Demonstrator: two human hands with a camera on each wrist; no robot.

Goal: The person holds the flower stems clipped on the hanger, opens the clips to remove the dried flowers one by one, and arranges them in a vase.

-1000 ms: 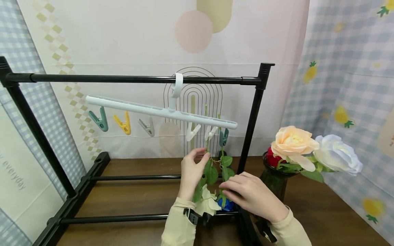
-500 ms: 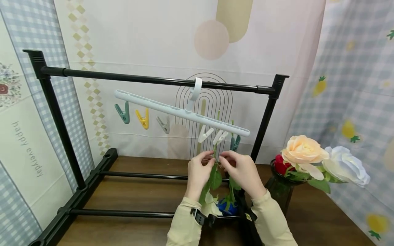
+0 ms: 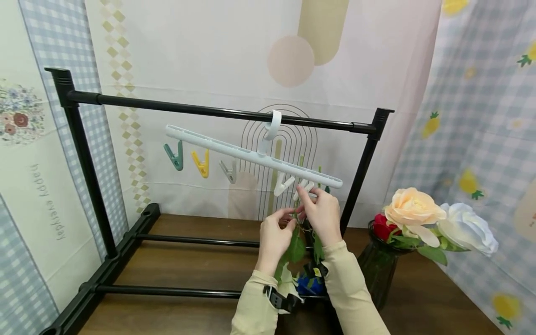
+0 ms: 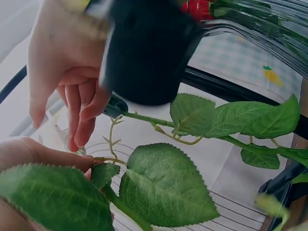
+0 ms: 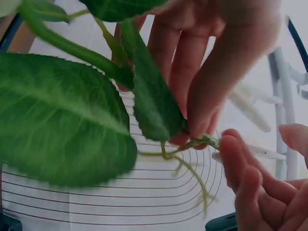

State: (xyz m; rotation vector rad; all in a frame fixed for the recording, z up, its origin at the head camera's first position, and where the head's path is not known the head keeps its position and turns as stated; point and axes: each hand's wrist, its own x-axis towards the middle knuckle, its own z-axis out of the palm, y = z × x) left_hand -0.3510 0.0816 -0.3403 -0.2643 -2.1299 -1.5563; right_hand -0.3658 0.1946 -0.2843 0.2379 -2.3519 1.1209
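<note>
In the head view, my left hand (image 3: pixel 276 242) pinches the leafy green stem (image 4: pixel 118 202) of an upside-down white artificial rose (image 3: pixel 286 284). This stem runs up past a white clip (image 3: pixel 303 190) on the pale blue hanger (image 3: pixel 251 156). My right hand (image 3: pixel 324 216) is raised beside that clip, one digit at it and the other fingertips lower, by the stem. Its digits stand apart in the right wrist view, showing the right hand (image 5: pixel 264 192) near the stem's end. A blue rose (image 3: pixel 310 284) hangs alongside, its stem in a teal clip (image 4: pixel 115 107).
The hanger hooks over a black rack's top bar (image 3: pixel 180 106) and tilts down to the right. Green (image 3: pixel 176 158), yellow (image 3: pixel 202 165), grey (image 3: pixel 229 171) and white clips (image 3: pixel 282 184) hang along it. A dark glass vase (image 3: pixel 378 270) with several roses stands right.
My right hand has come up from beside the blue rose to the stem, then higher to the white clip. My left hand keeps its pinch on the stem. The head view has shifted.
</note>
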